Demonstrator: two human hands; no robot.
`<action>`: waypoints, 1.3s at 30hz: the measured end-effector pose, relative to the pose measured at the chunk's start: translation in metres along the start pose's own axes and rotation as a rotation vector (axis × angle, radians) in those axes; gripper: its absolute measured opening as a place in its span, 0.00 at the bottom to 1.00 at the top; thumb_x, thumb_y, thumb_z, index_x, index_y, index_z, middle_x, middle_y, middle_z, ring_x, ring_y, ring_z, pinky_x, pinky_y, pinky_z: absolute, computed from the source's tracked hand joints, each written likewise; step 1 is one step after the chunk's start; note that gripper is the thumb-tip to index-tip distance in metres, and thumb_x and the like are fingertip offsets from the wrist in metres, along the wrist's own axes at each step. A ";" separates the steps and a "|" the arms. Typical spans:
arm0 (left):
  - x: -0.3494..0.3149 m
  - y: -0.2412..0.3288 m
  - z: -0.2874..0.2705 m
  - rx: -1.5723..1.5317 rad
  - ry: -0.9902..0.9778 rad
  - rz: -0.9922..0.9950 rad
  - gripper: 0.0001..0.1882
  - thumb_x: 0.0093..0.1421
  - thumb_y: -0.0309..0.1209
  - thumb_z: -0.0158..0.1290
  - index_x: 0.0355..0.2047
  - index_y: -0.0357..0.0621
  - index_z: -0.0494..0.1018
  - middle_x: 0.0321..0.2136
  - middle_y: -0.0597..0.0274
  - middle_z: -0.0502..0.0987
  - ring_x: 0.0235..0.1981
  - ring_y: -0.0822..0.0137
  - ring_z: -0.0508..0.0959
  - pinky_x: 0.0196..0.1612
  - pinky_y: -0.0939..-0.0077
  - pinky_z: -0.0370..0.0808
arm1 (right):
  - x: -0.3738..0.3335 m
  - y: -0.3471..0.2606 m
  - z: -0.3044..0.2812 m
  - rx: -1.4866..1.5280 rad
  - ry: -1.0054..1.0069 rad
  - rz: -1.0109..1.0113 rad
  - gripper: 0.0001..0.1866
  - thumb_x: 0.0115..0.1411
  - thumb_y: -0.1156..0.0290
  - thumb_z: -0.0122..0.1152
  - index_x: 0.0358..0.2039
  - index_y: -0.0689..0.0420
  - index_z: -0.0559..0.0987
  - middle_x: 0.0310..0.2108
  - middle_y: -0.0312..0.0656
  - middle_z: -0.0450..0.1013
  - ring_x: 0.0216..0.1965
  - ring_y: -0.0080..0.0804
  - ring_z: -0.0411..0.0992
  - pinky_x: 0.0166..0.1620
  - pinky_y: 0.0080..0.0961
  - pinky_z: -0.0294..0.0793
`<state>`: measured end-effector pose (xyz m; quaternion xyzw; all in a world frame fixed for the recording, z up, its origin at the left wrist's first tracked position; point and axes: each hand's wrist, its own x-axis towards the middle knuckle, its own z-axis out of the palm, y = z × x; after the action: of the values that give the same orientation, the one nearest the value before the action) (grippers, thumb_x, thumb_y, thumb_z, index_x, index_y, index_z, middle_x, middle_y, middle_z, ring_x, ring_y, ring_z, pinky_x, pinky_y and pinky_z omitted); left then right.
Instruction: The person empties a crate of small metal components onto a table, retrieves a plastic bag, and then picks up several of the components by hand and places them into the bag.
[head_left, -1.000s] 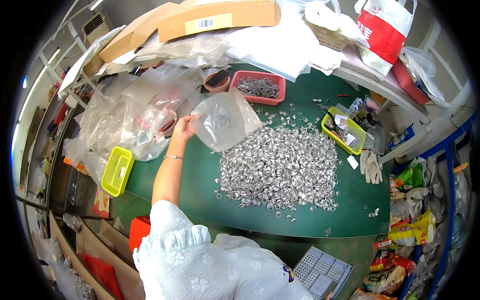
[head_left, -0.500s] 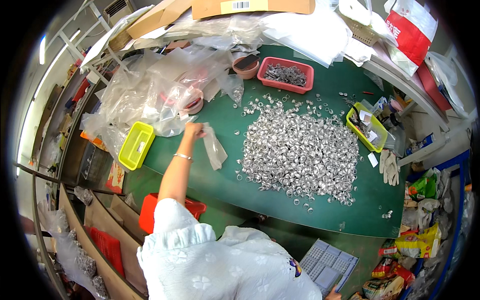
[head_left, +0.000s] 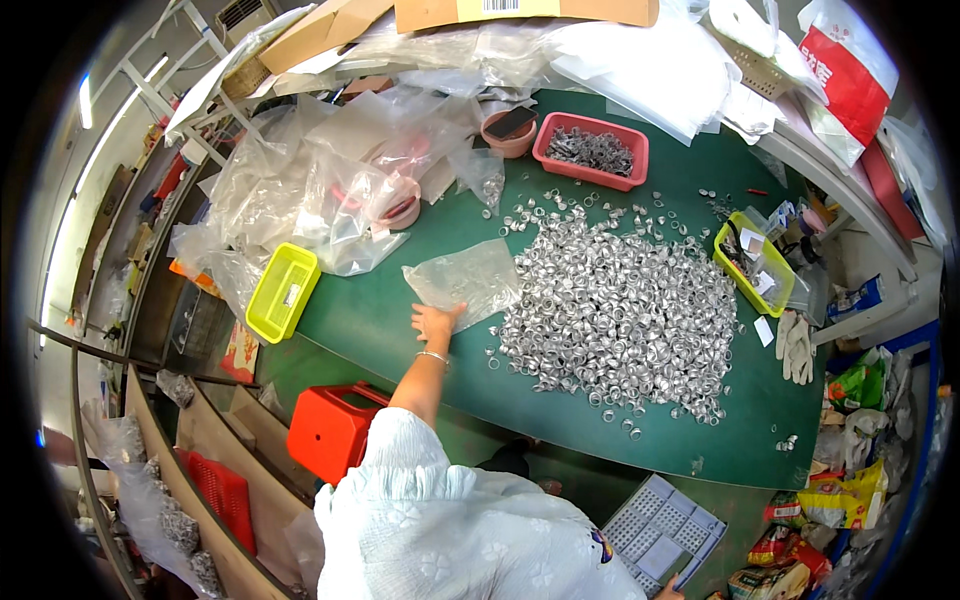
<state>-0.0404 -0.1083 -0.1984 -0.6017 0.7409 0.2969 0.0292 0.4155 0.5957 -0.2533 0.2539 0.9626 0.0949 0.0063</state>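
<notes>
1. Well to the left of the fingers, a yellow bin (head_left: 283, 292) stood at the edge of the green table (head_left: 560, 425). Beyond it and farther from the fingers lay a heap of crumpled clear bags (head_left: 320, 180).
2. The left hand (head_left: 435, 322) reached out over the table, a thin bracelet at the wrist. Its fingers (head_left: 452, 312) lay stretched on the near edge of a clear plastic bag (head_left: 468, 278) and were not clenched. Whether any of them pinched the film could not be told.
3. The bag lay flat on the table, spreading away from the fingertips, and looked empty.
4. Just right of the fingers began a wide pile of small silver rings (head_left: 620, 310), loose on the table, with strays reaching almost to the bag.
5. Farther beyond the fingers and to the right, a red tray (head_left: 590, 150) held more of the rings.
6. Far right of the fingers stood a second yellow bin (head_left: 752, 262), and a pair of pale gloves (head_left: 795, 345) lay nearer the table's edge.
7. The right hand did not show.
8. By my judgement the work was at an early point. One bag was laid out and nothing was in it yet, and the whole pile was still unbagged.
</notes>
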 end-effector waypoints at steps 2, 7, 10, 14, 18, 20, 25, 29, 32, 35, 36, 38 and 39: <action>-0.015 0.002 0.007 0.002 0.064 -0.008 0.60 0.33 0.44 0.67 0.59 0.37 0.40 0.54 0.45 0.57 0.57 0.52 0.57 0.54 0.47 0.57 | 0.000 0.001 0.000 -0.001 0.002 -0.031 0.15 0.57 0.56 0.48 0.36 0.52 0.76 0.20 0.43 0.72 0.22 0.39 0.73 0.25 0.36 0.72; 0.011 -0.015 0.026 -0.312 0.219 0.176 0.37 0.45 0.25 0.56 0.55 0.36 0.52 0.38 0.45 0.72 0.40 0.51 0.73 0.46 0.60 0.68 | -0.004 0.008 0.006 0.010 0.019 -0.110 0.16 0.57 0.56 0.48 0.37 0.52 0.76 0.19 0.43 0.72 0.22 0.39 0.73 0.25 0.35 0.72; 0.002 -0.008 0.024 -0.509 0.331 0.432 0.26 0.48 0.18 0.49 0.50 0.36 0.61 0.30 0.46 0.74 0.33 0.52 0.76 0.40 0.65 0.71 | -0.018 0.020 0.011 -0.001 0.053 -0.179 0.16 0.57 0.56 0.48 0.38 0.52 0.76 0.19 0.43 0.72 0.22 0.39 0.73 0.25 0.35 0.72; -0.024 0.002 -0.025 -0.896 0.245 0.426 0.22 0.52 0.17 0.46 0.50 0.37 0.63 0.30 0.50 0.74 0.32 0.60 0.75 0.38 0.70 0.70 | -0.007 -0.012 -0.004 0.010 -0.088 0.079 0.18 0.55 0.57 0.50 0.40 0.55 0.75 0.18 0.43 0.72 0.19 0.37 0.71 0.22 0.35 0.71; -0.010 -0.004 -0.056 -1.644 -0.228 0.139 0.22 0.58 0.18 0.39 0.54 0.38 0.57 0.43 0.50 0.69 0.41 0.58 0.72 0.45 0.65 0.71 | -0.007 -0.027 -0.032 0.034 -0.225 0.220 0.21 0.52 0.59 0.53 0.42 0.58 0.73 0.18 0.42 0.71 0.16 0.35 0.69 0.19 0.35 0.69; -0.014 0.004 -0.071 -1.823 -0.560 -0.004 0.22 0.58 0.18 0.38 0.54 0.38 0.56 0.47 0.49 0.66 0.44 0.57 0.71 0.47 0.62 0.71 | -0.022 0.039 0.039 -0.190 0.019 -0.345 0.23 0.50 0.60 0.53 0.45 0.59 0.72 0.18 0.42 0.71 0.16 0.35 0.68 0.19 0.34 0.68; -0.058 0.011 -0.077 -1.399 -0.168 0.161 0.21 0.58 0.20 0.40 0.54 0.35 0.58 0.45 0.49 0.69 0.43 0.62 0.72 0.44 0.72 0.70 | -0.025 0.061 0.088 -0.088 0.084 -0.439 0.23 0.51 0.61 0.51 0.46 0.61 0.69 0.18 0.43 0.71 0.17 0.35 0.69 0.22 0.34 0.69; -0.048 -0.015 -0.069 -1.193 0.353 0.558 0.21 0.55 0.17 0.41 0.50 0.38 0.64 0.39 0.53 0.72 0.39 0.61 0.72 0.41 0.73 0.69 | -0.006 0.082 0.098 -0.205 -0.037 -0.665 0.20 0.52 0.61 0.50 0.42 0.60 0.71 0.18 0.43 0.70 0.19 0.35 0.69 0.23 0.35 0.69; -0.065 -0.034 -0.081 -0.651 0.611 0.913 0.22 0.52 0.17 0.43 0.49 0.41 0.65 0.36 0.54 0.72 0.38 0.56 0.72 0.42 0.68 0.67 | -0.005 0.075 0.093 -0.198 -0.067 -0.605 0.19 0.52 0.59 0.50 0.39 0.59 0.72 0.18 0.43 0.70 0.19 0.35 0.69 0.23 0.35 0.69; -0.067 -0.063 -0.080 -0.261 0.479 1.125 0.20 0.50 0.17 0.44 0.45 0.43 0.68 0.33 0.57 0.71 0.37 0.55 0.70 0.42 0.68 0.64 | 0.003 0.036 0.076 -0.096 -0.028 -0.371 0.18 0.51 0.57 0.50 0.36 0.58 0.73 0.17 0.42 0.70 0.19 0.35 0.69 0.22 0.35 0.69; -0.068 -0.071 -0.075 -0.152 0.398 1.178 0.20 0.49 0.16 0.44 0.44 0.43 0.69 0.33 0.58 0.71 0.37 0.56 0.70 0.42 0.68 0.64 | 0.006 0.022 0.065 -0.070 -0.027 -0.274 0.18 0.50 0.57 0.51 0.35 0.58 0.73 0.17 0.41 0.70 0.18 0.35 0.69 0.22 0.35 0.69; -0.065 -0.082 -0.052 -0.192 0.228 1.071 0.20 0.48 0.16 0.44 0.41 0.48 0.71 0.34 0.57 0.71 0.39 0.57 0.71 0.42 0.65 0.66 | 0.009 -0.002 0.049 -0.021 -0.030 -0.086 0.18 0.49 0.55 0.51 0.33 0.57 0.73 0.17 0.41 0.70 0.18 0.35 0.69 0.22 0.35 0.68; -0.060 -0.088 -0.038 -0.256 0.149 1.002 0.20 0.48 0.16 0.44 0.41 0.49 0.71 0.34 0.57 0.71 0.40 0.57 0.71 0.42 0.64 0.66 | 0.011 -0.014 0.043 -0.003 -0.037 -0.003 0.18 0.49 0.55 0.51 0.32 0.57 0.73 0.16 0.41 0.70 0.18 0.35 0.69 0.22 0.35 0.68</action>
<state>0.0678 -0.0825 -0.1788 -0.1916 0.8958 0.3191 -0.2429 0.4014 0.5973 -0.2975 0.2543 0.9625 0.0914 0.0243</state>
